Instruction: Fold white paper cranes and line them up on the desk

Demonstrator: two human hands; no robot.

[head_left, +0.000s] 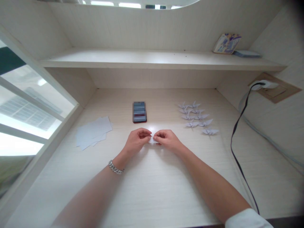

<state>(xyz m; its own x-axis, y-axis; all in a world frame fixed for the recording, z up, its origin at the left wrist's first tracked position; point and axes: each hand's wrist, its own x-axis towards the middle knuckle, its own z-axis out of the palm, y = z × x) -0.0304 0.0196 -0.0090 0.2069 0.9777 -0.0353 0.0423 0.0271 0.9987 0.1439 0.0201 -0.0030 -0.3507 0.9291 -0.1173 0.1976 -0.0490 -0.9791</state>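
Observation:
Near the middle of the desk, my left hand and my right hand almost meet. Both pinch a small piece of folded white paper between thumb and fingers. Most of the paper is hidden by the fingertips, so its folded shape cannot be made out. To the right stand several white paper cranes grouped in rows. Loose white paper sheets lie overlapping on the left. Just beyond my hands is a phone with its screen lit.
A shelf spans the back above the desk, with a small printed packet on its right end. A black cable hangs from the wall socket along the right side. A window borders the left.

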